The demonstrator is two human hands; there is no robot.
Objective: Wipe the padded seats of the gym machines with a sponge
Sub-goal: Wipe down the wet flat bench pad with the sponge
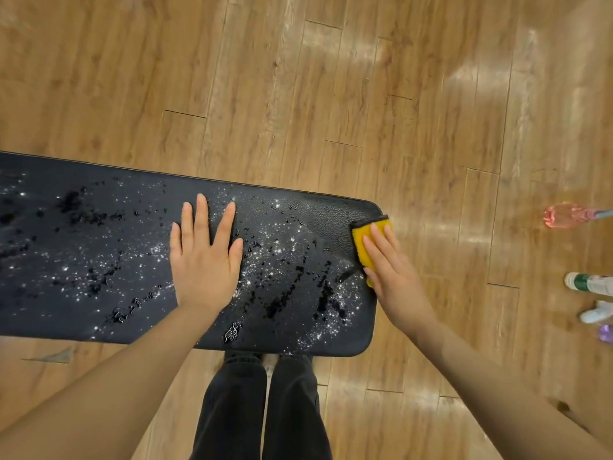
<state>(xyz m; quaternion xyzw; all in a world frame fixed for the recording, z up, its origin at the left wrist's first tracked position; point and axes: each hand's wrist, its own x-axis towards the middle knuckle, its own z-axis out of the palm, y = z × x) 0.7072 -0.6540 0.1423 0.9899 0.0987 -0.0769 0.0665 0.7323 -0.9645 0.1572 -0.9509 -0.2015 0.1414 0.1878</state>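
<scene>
- Below the camera, one long black padded seat (99, 247) ran from the left edge of the view to a rounded end at the right, above one wooden plank floor (298, 78).
- Water droplets (285, 234) lay scattered over most of the seat's top, too many to count, with darker wet patches among them; a strip near the rounded end looked dry and showed its grained surface.
- Two hands were on the seat.
- One left hand (204, 260) lay flat, palm down, near the middle of the visible pad, its fingers straight and slightly spread, holding nothing.
- One right hand (391, 270) pressed down on one yellow sponge (363, 240) with straight fingers laid across its top.
- That sponge had a dark scouring layer along its far edge and sat at the seat's right end, partly overhanging the rim.
- Two legs in dark trousers (262, 410) stood just beside the seat's near edge, between the two forearms.
- At the right edge of the view, on the floor and well apart from the seat, stood a pink translucent item (564, 215), blurred, and one white bottle with a green band (587, 283).
- Just below that bottle were one white spray head (595, 314) and one small purple item (606, 333); whether they belonged together I cannot tell.
</scene>
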